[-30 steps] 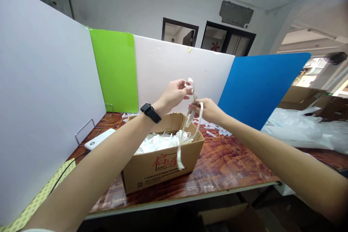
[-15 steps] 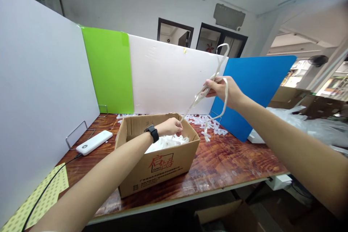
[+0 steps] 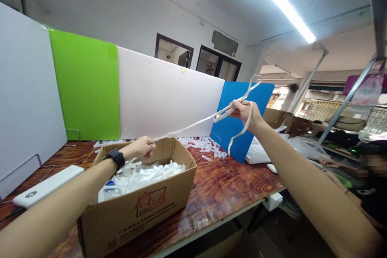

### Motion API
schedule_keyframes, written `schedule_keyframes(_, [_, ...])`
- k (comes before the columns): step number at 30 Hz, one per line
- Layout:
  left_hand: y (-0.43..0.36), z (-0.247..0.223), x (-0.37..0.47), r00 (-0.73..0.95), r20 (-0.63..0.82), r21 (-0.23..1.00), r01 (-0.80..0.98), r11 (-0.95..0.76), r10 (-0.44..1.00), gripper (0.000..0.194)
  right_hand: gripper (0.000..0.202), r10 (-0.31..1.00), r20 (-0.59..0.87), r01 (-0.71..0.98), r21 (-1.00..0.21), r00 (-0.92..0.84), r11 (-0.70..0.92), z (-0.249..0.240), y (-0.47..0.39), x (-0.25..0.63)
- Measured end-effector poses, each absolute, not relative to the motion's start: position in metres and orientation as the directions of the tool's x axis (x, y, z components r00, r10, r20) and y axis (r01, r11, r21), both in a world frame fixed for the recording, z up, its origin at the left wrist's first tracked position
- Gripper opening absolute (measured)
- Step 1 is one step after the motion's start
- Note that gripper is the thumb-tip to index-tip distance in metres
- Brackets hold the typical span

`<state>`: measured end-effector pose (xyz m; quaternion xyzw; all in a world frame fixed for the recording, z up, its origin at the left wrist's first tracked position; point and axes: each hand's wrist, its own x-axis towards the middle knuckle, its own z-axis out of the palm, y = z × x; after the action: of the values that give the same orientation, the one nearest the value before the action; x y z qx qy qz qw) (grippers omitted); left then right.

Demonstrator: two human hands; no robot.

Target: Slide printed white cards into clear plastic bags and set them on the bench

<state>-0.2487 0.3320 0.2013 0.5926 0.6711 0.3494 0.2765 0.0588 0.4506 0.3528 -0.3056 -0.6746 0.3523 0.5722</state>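
Note:
A long thin white strip, ribbon-like, runs nearly taut between my two hands. My left hand, with a black watch on the wrist, is closed on its lower end above the cardboard box. Up and to the right, my right hand pinches a folded bunch of the same strip in front of the blue panel. Loose ends stick up past its fingers and one loop hangs below. Inside the box lies a heap of white plastic scraps.
Small whitish pieces lie scattered on the wooden table behind the box. A white power bank sits at left. Green and white panels stand behind. A person's arm shows at far right.
My hands have moved farther apart, and the strip between them stretches longer and straighter. The view has turned right, bringing a ceiling lamp and another person into sight.

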Motion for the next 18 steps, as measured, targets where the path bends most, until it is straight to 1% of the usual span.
schedule_keyframes(5, [0.322, 0.210, -0.263, -0.318, 0.117, 0.855, 0.513, 0.067, 0.941, 0.031, 0.019, 0.860, 0.509, -0.046, -0.860, -0.041, 0.507, 0.350, 0.466, 0.088])
schedule_keyframes(9, [0.314, 0.214, -0.265, -0.398, 0.102, 0.886, 0.453, 0.098, 0.912, 0.024, 0.027, 0.888, 0.454, -0.066, -0.886, 0.067, 0.458, 0.349, 0.476, 0.108])
schedule_keyframes(12, [0.309, 0.218, -0.262, -0.454, 0.100, 0.912, 0.397, 0.100, 0.885, 0.022, 0.033, 0.896, 0.427, -0.040, -0.900, 0.120, 0.434, 0.348, 0.484, 0.125])
schedule_keyframes(15, [0.301, 0.225, -0.256, -0.493, 0.142, 0.937, 0.346, 0.044, 0.858, 0.021, 0.036, 0.898, 0.423, 0.024, -0.906, 0.117, 0.423, 0.339, 0.488, 0.143])
schedule_keyframes(18, [0.282, 0.240, -0.245, -0.506, 0.215, 0.952, 0.301, -0.062, 0.835, 0.020, 0.038, 0.895, 0.445, 0.130, -0.889, 0.015, 0.440, 0.307, 0.480, 0.161])
